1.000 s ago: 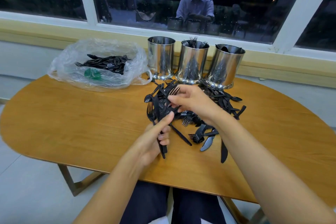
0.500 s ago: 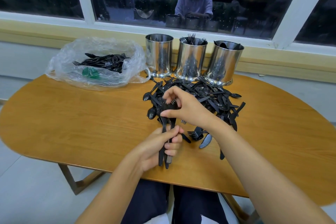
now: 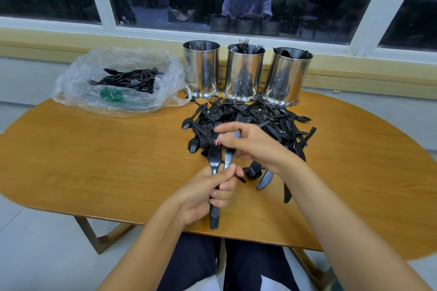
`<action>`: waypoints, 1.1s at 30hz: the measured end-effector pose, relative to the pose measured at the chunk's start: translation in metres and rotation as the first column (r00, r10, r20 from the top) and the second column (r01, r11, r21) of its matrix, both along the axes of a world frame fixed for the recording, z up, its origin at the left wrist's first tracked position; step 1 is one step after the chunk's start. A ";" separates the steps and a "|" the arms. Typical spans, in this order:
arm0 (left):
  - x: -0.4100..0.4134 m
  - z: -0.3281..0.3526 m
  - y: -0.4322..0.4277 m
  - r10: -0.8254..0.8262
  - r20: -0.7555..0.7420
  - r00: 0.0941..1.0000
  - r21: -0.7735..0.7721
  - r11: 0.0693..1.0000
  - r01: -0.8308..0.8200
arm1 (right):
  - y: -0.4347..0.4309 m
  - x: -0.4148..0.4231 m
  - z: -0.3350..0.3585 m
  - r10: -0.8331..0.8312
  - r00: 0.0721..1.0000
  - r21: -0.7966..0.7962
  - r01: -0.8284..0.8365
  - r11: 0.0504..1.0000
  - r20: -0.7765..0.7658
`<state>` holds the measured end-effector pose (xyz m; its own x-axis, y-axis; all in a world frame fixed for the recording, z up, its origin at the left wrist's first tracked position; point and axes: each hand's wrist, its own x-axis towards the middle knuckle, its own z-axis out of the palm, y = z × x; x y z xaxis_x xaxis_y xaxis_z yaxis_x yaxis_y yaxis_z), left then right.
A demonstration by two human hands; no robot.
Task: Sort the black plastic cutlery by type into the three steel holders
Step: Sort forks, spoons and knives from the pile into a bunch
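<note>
A bundle of black plastic cutlery stands upright in the left hand, whose fingers curl round the handles. The right hand pinches one piece's top. Behind lies the loose heap of black cutlery on the oval wooden table — three cylindrical steel holders just beyond it, and a clear plastic bag to their left.

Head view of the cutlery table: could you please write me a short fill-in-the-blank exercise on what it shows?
1. The left hand grips a bundle of cutlery by the ____.
2. Of the three steel holders, fork tines stick up out of the ____ one.
3. The clear plastic bag, with more cutlery inside, lies to the ____ of the holders.
4. The loose pile lies on the side of the holders nearest the person, directly in ____ of them.

Missing words: handles; middle; left; front.
</note>
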<state>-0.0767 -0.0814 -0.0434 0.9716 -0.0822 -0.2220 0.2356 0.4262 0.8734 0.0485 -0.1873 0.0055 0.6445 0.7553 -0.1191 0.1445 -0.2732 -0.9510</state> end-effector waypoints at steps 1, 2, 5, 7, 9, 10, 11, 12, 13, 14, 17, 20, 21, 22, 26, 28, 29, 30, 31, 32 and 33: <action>0.000 0.000 -0.001 -0.027 -0.002 1.000 0.001 1.000 0.027 | -0.002 -0.001 -0.001 0.066 0.997 0.016 -0.066 0.998 -0.041; 0.000 0.000 -0.002 -0.048 -0.007 0.999 -0.001 0.999 0.048 | -0.003 -0.001 -0.001 0.090 0.995 0.045 -0.089 0.995 -0.037; 0.001 0.000 -0.004 -0.075 -0.030 0.997 -0.010 0.997 0.074 | -0.005 -0.001 0.002 0.100 0.992 0.053 -0.104 0.993 0.079; 0.002 0.001 -0.005 -0.094 -0.037 0.995 -0.005 0.996 0.094 | -0.007 -0.002 0.003 0.120 0.982 0.021 -0.125 0.992 0.147; 0.003 0.002 -0.008 -0.077 -0.035 0.996 0.017 0.997 0.078 | -0.009 -0.002 0.004 0.095 0.966 0.017 -0.102 0.995 0.242; 0.005 0.003 -0.010 -0.038 -0.025 0.999 0.028 0.999 0.039 | -0.010 0.000 0.005 0.068 0.954 0.033 -0.081 0.996 0.292; 0.006 0.004 -0.013 0.017 -0.006 1.000 0.037 0.999 -0.017 | -0.011 0.002 0.005 0.036 0.944 0.054 -0.057 0.997 0.328; 0.008 0.004 -0.014 0.073 0.021 0.997 0.053 0.996 -0.074 | -0.013 0.006 0.006 0.004 0.937 0.075 -0.032 0.997 0.349; 0.009 0.004 -0.015 0.114 0.049 0.992 0.093 0.989 -0.118 | -0.015 0.009 0.007 -0.027 0.934 0.093 -0.006 0.996 0.357; 0.010 0.004 -0.015 0.132 0.071 0.989 0.169 0.975 -0.142 | -0.016 0.013 0.006 -0.054 0.932 0.107 0.016 0.994 0.358; 0.010 0.000 -0.013 0.092 0.070 0.993 0.404 0.908 -0.113 | -0.019 0.013 -0.001 -0.090 0.931 0.132 0.046 0.990 0.353; 0.009 -0.005 -0.012 0.150 0.079 0.986 0.410 0.896 -0.169 | -0.027 0.014 -0.013 -0.112 0.974 0.182 0.076 0.980 0.195; 0.009 -0.007 -0.011 0.207 0.064 0.976 0.371 0.903 -0.216 | -0.032 0.017 -0.018 -0.137 0.974 0.178 0.105 0.979 0.182; 0.009 -0.010 -0.009 0.266 0.041 0.963 0.323 0.909 -0.265 | -0.039 0.022 -0.024 -0.176 0.953 0.136 0.145 0.980 0.248; 0.010 -0.021 0.000 0.412 -0.050 0.910 0.118 0.907 -0.404 | -0.069 0.038 -0.050 -0.103 0.748 -0.216 0.317 0.924 0.655; 0.012 -0.023 0.000 0.430 -0.076 0.900 0.056 0.903 -0.426 | -0.078 0.039 -0.062 0.011 0.714 -0.348 0.328 0.878 0.700; 0.013 -0.023 -0.001 0.430 -0.080 0.899 0.034 0.903 -0.428 | -0.081 0.038 -0.065 0.057 0.698 -0.397 0.336 0.854 0.714; 0.014 -0.023 -0.003 0.428 -0.082 0.900 0.012 0.904 -0.428 | -0.082 0.037 -0.067 0.080 0.681 -0.417 0.347 0.840 0.728; 0.016 -0.024 -0.005 0.426 -0.084 0.901 -0.009 0.904 -0.428 | -0.082 0.035 -0.067 0.091 0.660 -0.421 0.361 0.832 0.745; 0.017 -0.024 -0.006 0.425 -0.086 0.901 -0.027 0.903 -0.429 | -0.082 0.034 -0.066 0.097 0.641 -0.420 0.374 0.827 0.761; 0.018 -0.024 -0.007 0.426 -0.090 0.900 -0.041 0.902 -0.430 | -0.081 0.033 -0.065 0.103 0.621 -0.417 0.384 0.824 0.777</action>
